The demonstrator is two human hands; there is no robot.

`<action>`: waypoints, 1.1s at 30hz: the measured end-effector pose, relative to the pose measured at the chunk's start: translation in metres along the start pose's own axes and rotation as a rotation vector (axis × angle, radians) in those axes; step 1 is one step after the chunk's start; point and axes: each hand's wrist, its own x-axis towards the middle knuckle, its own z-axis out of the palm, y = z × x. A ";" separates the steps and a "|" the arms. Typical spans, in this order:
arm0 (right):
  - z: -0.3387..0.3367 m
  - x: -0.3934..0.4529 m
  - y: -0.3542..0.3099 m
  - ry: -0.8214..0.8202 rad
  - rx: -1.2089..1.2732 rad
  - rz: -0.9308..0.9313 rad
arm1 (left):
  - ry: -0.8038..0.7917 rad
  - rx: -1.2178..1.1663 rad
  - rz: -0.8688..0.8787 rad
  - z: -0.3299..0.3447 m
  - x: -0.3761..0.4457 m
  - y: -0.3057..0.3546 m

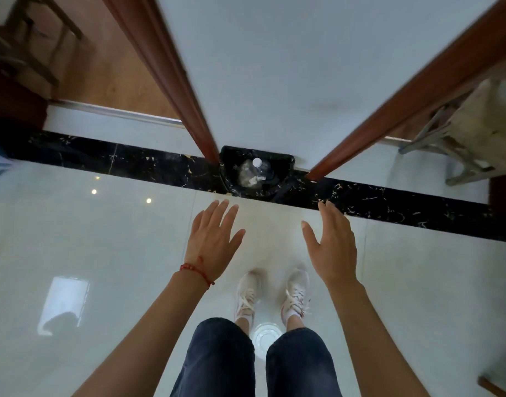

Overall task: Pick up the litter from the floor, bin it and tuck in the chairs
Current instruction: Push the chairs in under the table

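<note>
Black-lined waste bin (pixel 257 170): against the white wall's foot, on the floor's black marble strip (pixel 389 200); holds a crumpled clear plastic bottle (pixel 251 173). Left hand (pixel 213 242), right hand (pixel 332 245): fingers straight, spread, empty, above pale floor tiles (pixel 102 239).

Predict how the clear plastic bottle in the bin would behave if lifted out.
The clear plastic bottle looks empty and crumpled, so it is probably light and would flex under a squeeze. Its white cap appears on, which may trap air. Laid on the glossy floor, it could roll.
</note>
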 end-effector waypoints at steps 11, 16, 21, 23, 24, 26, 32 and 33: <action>-0.085 -0.096 0.021 0.159 0.032 0.083 | 0.031 -0.001 0.217 -0.049 -0.049 0.096; -0.123 -0.139 0.046 0.244 0.043 0.168 | -0.006 0.054 0.325 -0.056 -0.070 0.143; -0.156 -0.188 0.071 0.294 0.063 0.252 | -0.040 0.107 0.459 -0.060 -0.097 0.183; -0.166 -0.208 0.081 0.303 0.066 0.293 | -0.049 0.133 0.510 -0.060 -0.108 0.199; -0.169 -0.218 0.085 0.305 0.065 0.313 | -0.056 0.144 0.531 -0.060 -0.113 0.206; -0.176 -0.236 0.093 0.314 0.068 0.345 | -0.072 0.168 0.576 -0.059 -0.123 0.221; -0.191 -0.289 0.113 0.379 0.077 0.457 | -0.107 0.174 0.720 -0.050 -0.150 0.264; -0.193 -0.299 0.117 0.394 0.082 0.490 | -0.130 0.178 0.747 -0.048 -0.156 0.272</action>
